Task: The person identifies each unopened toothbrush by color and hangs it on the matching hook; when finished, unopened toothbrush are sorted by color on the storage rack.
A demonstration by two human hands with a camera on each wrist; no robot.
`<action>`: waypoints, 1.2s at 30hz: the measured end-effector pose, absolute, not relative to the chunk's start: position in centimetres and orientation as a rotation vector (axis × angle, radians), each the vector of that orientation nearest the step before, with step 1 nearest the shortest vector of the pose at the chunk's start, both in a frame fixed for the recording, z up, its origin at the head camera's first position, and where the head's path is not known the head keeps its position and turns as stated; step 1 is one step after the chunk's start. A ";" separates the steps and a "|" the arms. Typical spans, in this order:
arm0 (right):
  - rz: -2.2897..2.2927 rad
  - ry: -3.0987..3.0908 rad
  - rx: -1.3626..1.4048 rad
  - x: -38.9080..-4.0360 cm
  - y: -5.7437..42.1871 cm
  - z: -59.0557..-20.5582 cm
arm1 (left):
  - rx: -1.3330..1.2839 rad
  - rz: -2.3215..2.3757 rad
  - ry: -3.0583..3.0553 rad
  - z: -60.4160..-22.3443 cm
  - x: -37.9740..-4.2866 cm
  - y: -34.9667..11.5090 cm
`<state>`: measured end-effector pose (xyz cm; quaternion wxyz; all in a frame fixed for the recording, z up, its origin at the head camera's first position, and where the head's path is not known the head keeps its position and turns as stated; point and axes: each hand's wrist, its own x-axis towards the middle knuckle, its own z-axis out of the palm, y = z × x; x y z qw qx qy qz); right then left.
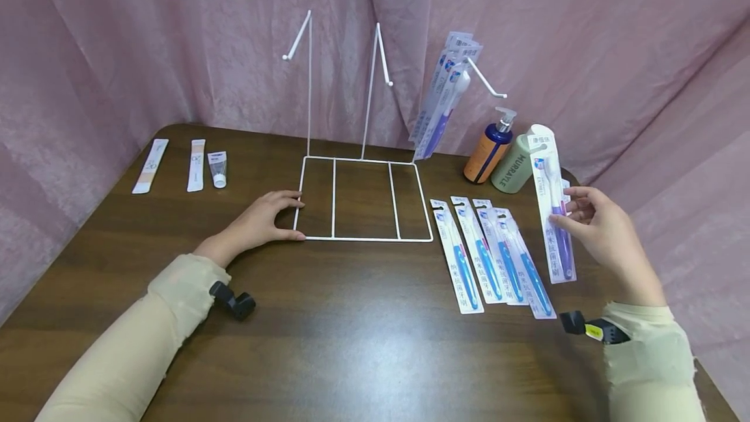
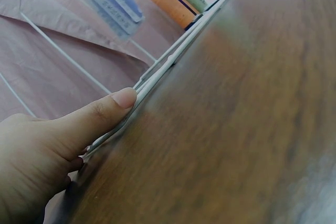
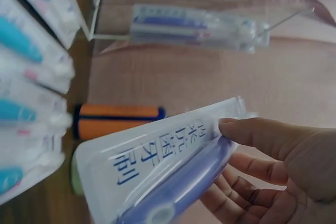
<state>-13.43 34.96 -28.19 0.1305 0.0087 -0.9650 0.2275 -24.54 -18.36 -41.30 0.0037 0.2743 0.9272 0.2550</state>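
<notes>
Pink curtains (image 1: 205, 38) hang behind a dark wooden table (image 1: 293, 357), where a white wire rack (image 1: 366, 239) stands toward the far side. The person's left hand (image 1: 258, 220) grips the near left corner of its base, thumb on the near bar and fingers at the left one. Over at the right, the right hand (image 1: 603, 226) pinches a purple toothbrush pack (image 1: 545, 200) by its right edge, thumb in front, holding it up off the table. Just left of it, four blue toothbrush packs (image 1: 459, 259) lie in a slanted row, and more purple packs (image 1: 448, 96) hang from the rack's right hook. An orange pump bottle (image 1: 487, 155) and a green bottle (image 1: 512, 168) stand far right; two slim sachets (image 1: 150, 166) and a small tube (image 1: 217, 168) lie far left.
</notes>
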 end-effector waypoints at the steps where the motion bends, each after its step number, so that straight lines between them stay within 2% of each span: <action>1: 0.679 -2.783 0.039 -13.5 34.5 -28.0 | 0.859 0.794 2.908 -41.3 -24.5 -18.4; 21: 0.969 -2.421 0.158 -14.7 26.9 -25.7 | 0.842 0.797 2.919 -41.7 -24.0 -18.4; 36: 1.042 -2.350 0.246 -15.3 25.2 -26.0 | 0.852 0.788 2.921 -41.1 -24.0 -18.1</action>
